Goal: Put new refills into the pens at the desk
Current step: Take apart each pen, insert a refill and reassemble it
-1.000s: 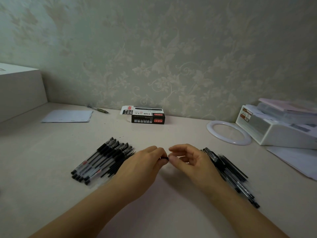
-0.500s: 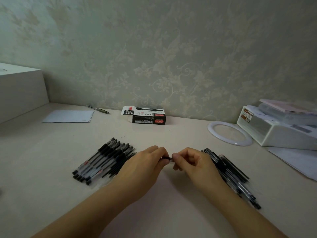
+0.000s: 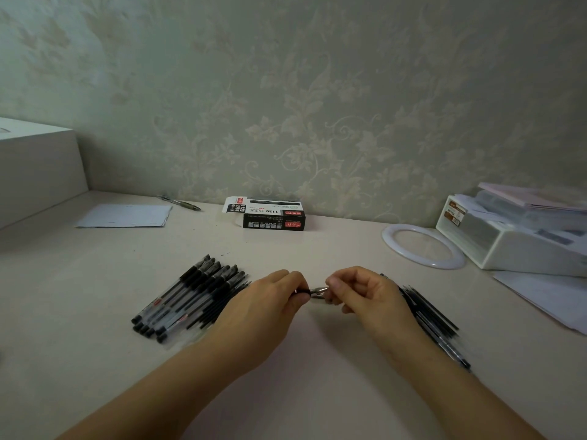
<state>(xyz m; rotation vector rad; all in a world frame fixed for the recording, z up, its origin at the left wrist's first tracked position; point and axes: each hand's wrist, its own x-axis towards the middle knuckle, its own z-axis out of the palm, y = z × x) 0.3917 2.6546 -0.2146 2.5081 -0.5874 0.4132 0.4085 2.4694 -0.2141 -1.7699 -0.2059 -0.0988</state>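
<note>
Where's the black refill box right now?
In the head view, the black refill box lies at the back of the desk against the wall, centre-left, between the lone pen and the white ring.

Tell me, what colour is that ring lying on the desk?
White, the ring, seen in the head view.

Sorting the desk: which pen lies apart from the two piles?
The lone pen by the wall, beside the sheet of paper; every other loose pen lies in a pile by a hand.

Left hand [image 3: 270, 300] hides the pen [image 3: 306, 291] barrel.
</note>
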